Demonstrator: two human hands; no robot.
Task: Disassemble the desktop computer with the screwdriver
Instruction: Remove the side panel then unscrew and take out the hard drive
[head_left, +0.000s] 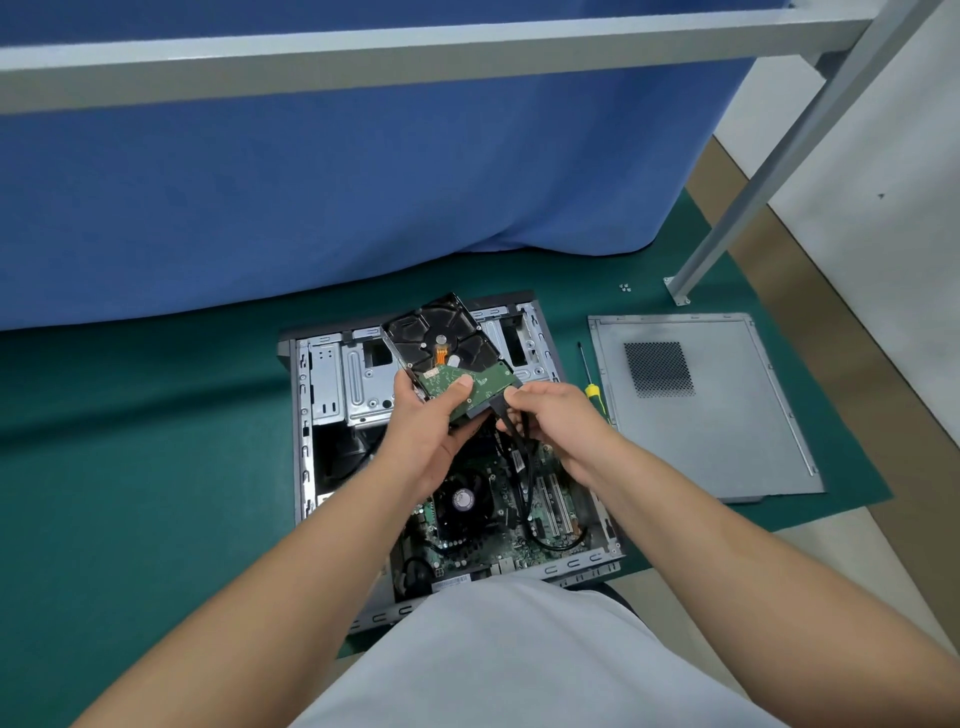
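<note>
left hand: left hand (423, 415) gripped the black metal hard drive with the green circuit board facing up (449, 353) from its 7 o'clock corner; thumb curled over the board, fingers wrapped underneath.
right hand: right hand (553, 421) pinched the black cable connector (498, 408) plugged into the drive's near edge, thumb and forefinger closed on it, other fingers curled around the black cables (522, 467).
hard drive: held tilted in the air above the case's drive-bay end, far end raised toward 12 o'clock.
cables: ran from the connector down toward 6 o'clock into the case, over the motherboard.
case: open grey metal desktop computer case (322, 395) lay on its side on the green mat (130, 467), centre of view; green motherboard with the round black CPU fan (462, 501) was exposed in the near half.
screwdriver: slim screwdriver with a yellow-and-green handle and black shaft (589, 382) lay on the mat at the case's 3 o'clock, between the case and the panel, untouched.
side panel: flat grey metal side panel with a mesh vent (727, 415) lay on the mat further toward 3 o'clock.
screws: small silver screws (625, 287) sat on the mat at about 1 o'clock, near the grey metal frame leg (727, 223).
backdrop: blue cloth (363, 182) hung at 12 o'clock behind the case.
</note>
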